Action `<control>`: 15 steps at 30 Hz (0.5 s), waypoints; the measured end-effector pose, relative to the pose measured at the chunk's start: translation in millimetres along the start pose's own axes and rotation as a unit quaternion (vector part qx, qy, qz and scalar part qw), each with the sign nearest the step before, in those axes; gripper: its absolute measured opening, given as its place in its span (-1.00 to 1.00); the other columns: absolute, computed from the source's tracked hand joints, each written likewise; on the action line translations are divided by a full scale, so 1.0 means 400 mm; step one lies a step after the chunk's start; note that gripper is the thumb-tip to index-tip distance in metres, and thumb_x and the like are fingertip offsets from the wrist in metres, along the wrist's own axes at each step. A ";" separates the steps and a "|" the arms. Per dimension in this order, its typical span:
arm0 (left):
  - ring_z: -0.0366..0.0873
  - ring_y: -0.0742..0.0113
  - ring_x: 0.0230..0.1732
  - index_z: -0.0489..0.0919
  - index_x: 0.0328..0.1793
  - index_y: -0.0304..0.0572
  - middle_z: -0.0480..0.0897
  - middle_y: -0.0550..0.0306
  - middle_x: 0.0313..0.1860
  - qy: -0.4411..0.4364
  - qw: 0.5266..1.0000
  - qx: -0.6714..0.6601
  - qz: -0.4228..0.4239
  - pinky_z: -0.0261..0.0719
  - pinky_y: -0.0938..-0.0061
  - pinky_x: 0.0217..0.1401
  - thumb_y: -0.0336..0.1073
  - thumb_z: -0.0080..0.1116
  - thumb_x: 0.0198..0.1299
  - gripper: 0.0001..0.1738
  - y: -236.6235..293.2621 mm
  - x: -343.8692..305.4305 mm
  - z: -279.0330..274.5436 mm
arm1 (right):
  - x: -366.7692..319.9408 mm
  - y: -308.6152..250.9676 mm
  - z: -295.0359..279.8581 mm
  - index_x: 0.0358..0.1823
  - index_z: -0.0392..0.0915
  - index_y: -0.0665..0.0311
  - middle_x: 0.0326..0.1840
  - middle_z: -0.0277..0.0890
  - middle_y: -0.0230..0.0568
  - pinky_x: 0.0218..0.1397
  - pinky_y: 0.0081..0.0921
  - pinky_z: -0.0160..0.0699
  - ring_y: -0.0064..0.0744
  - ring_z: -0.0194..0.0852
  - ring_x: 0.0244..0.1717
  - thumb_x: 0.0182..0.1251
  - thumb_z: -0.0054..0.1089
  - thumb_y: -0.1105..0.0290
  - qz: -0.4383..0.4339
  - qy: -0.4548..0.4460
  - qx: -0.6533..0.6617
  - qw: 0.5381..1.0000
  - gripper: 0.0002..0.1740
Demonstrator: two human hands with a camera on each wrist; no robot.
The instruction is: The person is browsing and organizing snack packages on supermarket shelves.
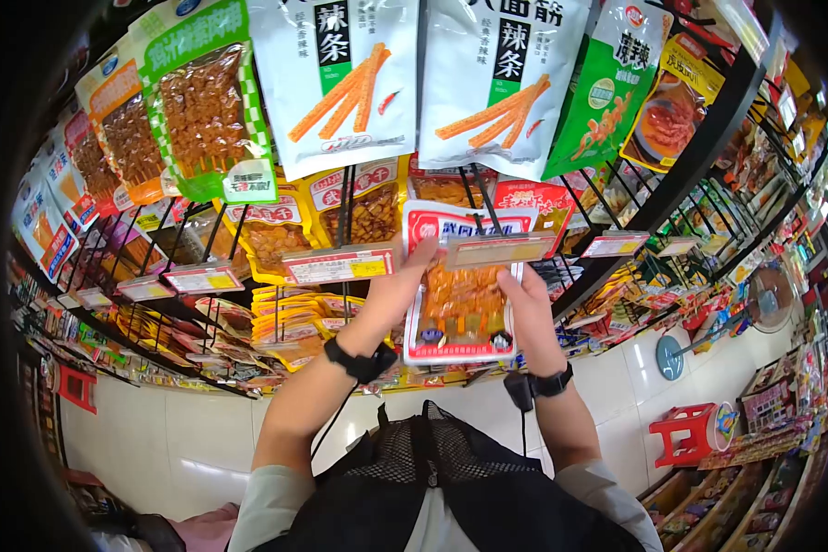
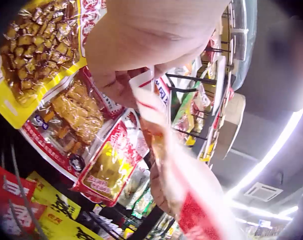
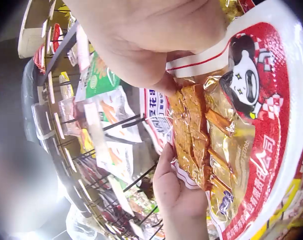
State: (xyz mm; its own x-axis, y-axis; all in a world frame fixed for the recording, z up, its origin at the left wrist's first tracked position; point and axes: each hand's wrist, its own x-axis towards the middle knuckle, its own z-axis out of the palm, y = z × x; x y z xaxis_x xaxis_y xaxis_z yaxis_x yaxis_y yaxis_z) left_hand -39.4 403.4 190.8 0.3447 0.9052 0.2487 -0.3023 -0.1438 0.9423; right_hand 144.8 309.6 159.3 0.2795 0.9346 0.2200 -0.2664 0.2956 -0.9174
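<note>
Both hands hold a red-and-white snack packet (image 1: 465, 317) in front of the rack, one hand at each side edge. Its clear window shows brown sauced skewered pieces (image 3: 191, 135). My left hand (image 1: 407, 276) pinches the packet's left edge, thumb on the front face. My right hand (image 1: 532, 308) grips the right edge, its thumb also on the front. A price-tag holder (image 1: 499, 249) overlaps the upper part of the packet. In the left wrist view the packet (image 2: 159, 132) appears nearly edge-on below the left hand (image 2: 151, 37). The fingers behind the packet are mostly hidden.
Black hooks carry white spicy-strip packets (image 1: 336, 83), a green checkered packet (image 1: 207, 115) and yellow-edged packets (image 1: 359, 198). More price tags (image 1: 340, 264) stick out in front. A red stool (image 1: 685, 437) and a fan (image 1: 768, 299) stand on the tiled floor at right.
</note>
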 end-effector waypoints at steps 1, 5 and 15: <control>0.57 0.47 -0.09 0.62 0.04 -0.33 0.71 0.12 -0.11 -0.035 0.995 0.084 0.042 0.51 0.47 0.04 -0.23 0.13 0.44 -0.72 -0.039 0.053 -0.034 | 0.039 0.021 -0.017 0.26 0.46 0.41 0.15 0.56 -0.29 0.27 -0.50 0.38 -0.57 0.46 0.12 0.51 0.05 0.44 -0.007 0.005 -0.038 0.999 -0.64; 0.57 0.50 -0.10 0.64 0.06 -0.30 0.71 0.20 -0.13 -0.015 0.994 0.062 0.087 0.50 0.53 0.04 -0.28 0.16 0.40 -0.74 -0.081 0.181 -0.041 | 0.184 0.121 -0.073 0.26 0.45 0.38 0.03 0.60 -0.27 0.17 -0.47 0.47 -0.52 0.53 0.02 0.49 0.15 0.33 -0.057 0.112 -0.200 0.972 -0.59; 0.62 0.39 -0.12 0.59 -0.01 -0.37 0.69 0.08 -0.23 0.059 0.987 0.128 0.073 0.55 0.46 0.03 -0.31 0.26 0.29 -0.74 -0.139 0.186 -0.090 | 0.254 0.154 -0.061 0.17 0.47 0.32 -0.22 0.43 -0.46 -0.11 -0.61 0.40 -0.61 0.33 -0.22 0.43 0.28 0.31 -0.100 0.099 -0.191 0.971 -0.62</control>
State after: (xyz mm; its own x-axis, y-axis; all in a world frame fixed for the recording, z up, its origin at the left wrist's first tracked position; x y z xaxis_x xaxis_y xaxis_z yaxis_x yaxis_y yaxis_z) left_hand -29.1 493.0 148.6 0.2028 0.9057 0.3723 -0.1017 -0.3587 0.9279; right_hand 179.4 418.1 116.9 0.4726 0.7983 0.3734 0.1631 0.3372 -0.9272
